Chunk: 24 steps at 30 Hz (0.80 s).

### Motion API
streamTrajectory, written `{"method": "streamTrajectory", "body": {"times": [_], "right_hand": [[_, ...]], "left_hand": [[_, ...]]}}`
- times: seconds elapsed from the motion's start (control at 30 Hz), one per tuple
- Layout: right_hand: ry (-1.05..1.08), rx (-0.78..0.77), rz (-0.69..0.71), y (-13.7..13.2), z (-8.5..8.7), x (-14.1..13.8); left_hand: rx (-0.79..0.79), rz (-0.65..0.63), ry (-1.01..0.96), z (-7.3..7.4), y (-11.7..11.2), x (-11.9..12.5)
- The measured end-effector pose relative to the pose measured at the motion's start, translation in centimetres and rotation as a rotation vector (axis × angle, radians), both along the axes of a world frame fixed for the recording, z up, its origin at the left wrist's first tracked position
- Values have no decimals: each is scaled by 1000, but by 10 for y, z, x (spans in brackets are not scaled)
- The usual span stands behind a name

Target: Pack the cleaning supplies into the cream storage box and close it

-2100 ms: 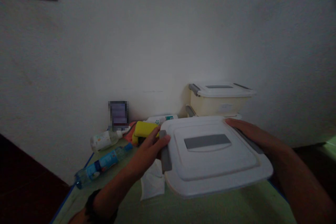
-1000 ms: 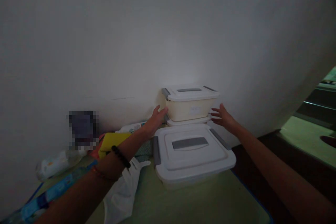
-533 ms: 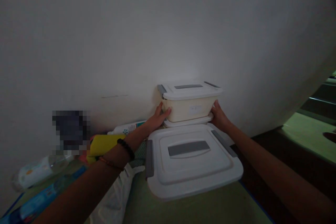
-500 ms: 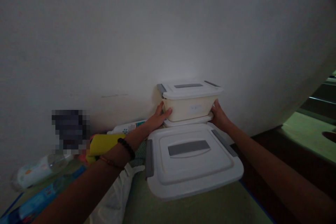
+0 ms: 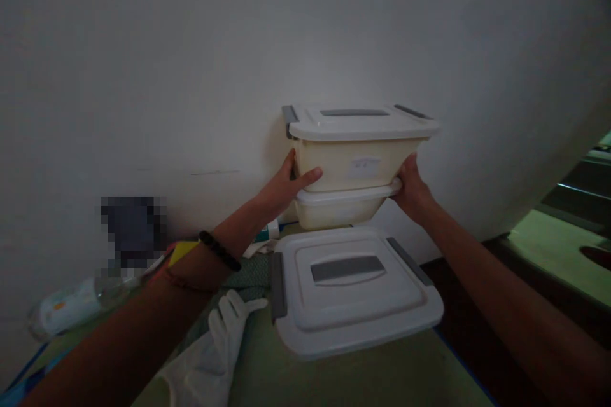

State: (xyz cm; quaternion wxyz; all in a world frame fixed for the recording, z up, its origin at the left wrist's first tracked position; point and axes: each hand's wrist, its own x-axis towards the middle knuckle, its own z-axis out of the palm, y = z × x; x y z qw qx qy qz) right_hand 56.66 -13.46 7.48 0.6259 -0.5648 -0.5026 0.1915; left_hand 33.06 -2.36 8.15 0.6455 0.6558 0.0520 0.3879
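Note:
Two cream storage boxes with white lids are stacked near the wall: the upper box [image 5: 334, 165] has grey clips and a small label, and the lower box [image 5: 334, 211] sits directly beneath it. My left hand [image 5: 286, 187] grips the stack's left side, its thumb lying across the upper box's front. On the right, my right hand [image 5: 414, 187] is closed around the lower box's lid rim, thumb up beside the upper box. Part of the fingers of both hands is hidden. Closer to me, a third white lid [image 5: 353, 318] with grey clips lies level; whatever is under it is hidden.
A white glove [image 5: 210, 356] and a dark green patterned cloth [image 5: 248, 272] lie on the green tabletop [image 5: 344, 381]. At left are a clear bottle [image 5: 71, 305] and something yellow [image 5: 181, 253]. The wall [image 5: 238, 76] stands close behind.
Both hands have raised the two stacked boxes upward and toward me, exposing more of the lower one. The third lid in front has hardly shifted.

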Motion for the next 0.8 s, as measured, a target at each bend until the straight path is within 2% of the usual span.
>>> {"method": "streamTrajectory", "body": {"times": [0.13, 0.23, 0.4, 0.5, 0.57, 0.63, 0.73, 0.8], "right_hand": [[91, 43, 1, -16, 25, -15], [74, 58, -33, -32, 38, -27], [18, 96, -78, -49, 62, -45], [11, 63, -110, -59, 76, -54], [8, 24, -148, -70, 79, -59], [7, -25, -162, -82, 74, -63], [21, -110, -129, -101, 57, -68], [63, -108, -121, -111, 43, -70]], "left_hand": [[-31, -20, -49, 25, -24, -17], [-52, -16, -55, 36, -42, -30], [-57, -21, -79, 59, -58, -44], [-54, -11, -70, 69, -71, -54], [-81, -9, -36, 70, -82, -63], [-113, -49, 14, 64, -93, -72], [-132, -111, 57, 51, -107, -85], [-68, -55, 55, 42, -115, -93]]}}
